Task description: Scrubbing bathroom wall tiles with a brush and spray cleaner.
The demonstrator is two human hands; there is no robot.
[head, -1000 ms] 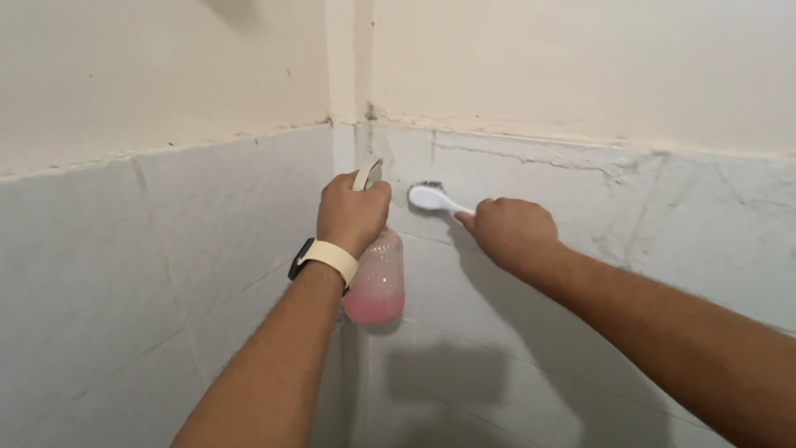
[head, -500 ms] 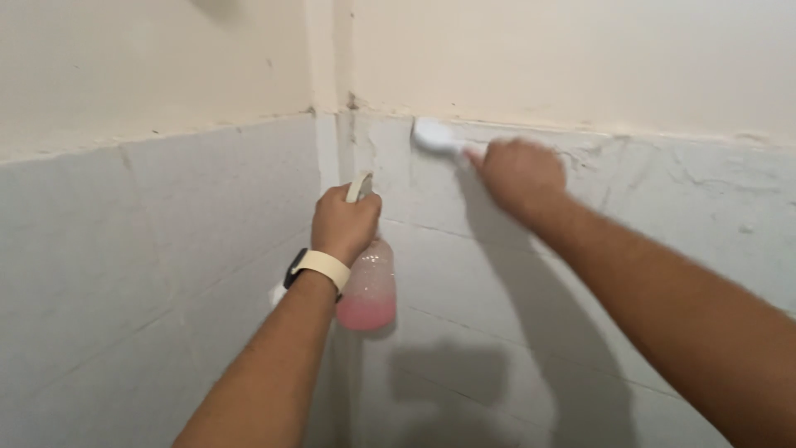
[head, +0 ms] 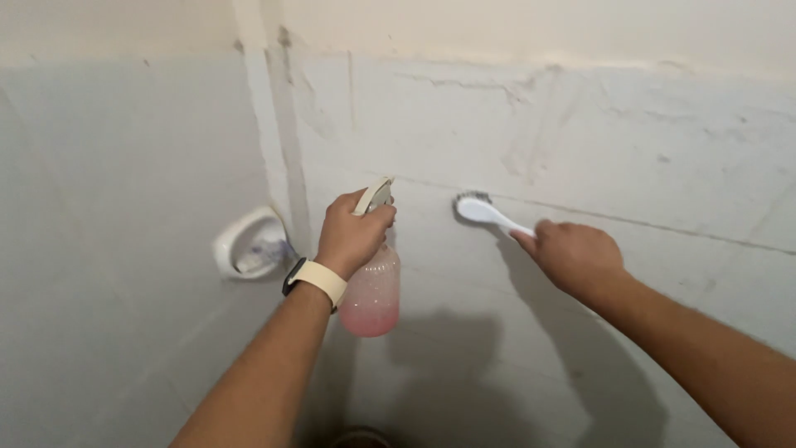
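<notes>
1. Head view: the left hand [head: 352, 232] is closed tight around the neck of a clear plastic spray bottle with pink liquid in its lower part [head: 371, 290], fingers wrapped over the cream trigger head at the top.
2. The bottle hangs upright below that fist, just in front of the pale tiled wall [head: 647, 149] and near the corner where two walls meet.
3. A watch with a cream strap [head: 317, 280] sits on the left wrist.
4. The right hand [head: 576, 257] is curled shut on the handle of a white plastic scrubbing brush [head: 485, 211]; the handle's end is hidden in the grip.
5. The brush head lies against the tiled wall, bristles to the tile, just right of the bottle's trigger and apart from it.
6. A white wall-mounted soap holder [head: 249, 243] sits on the left wall, near the corner, left of the watch wrist.
7. Above the tiles runs a cream painted wall [head: 497, 25] with a rough, cracked edge.
</notes>
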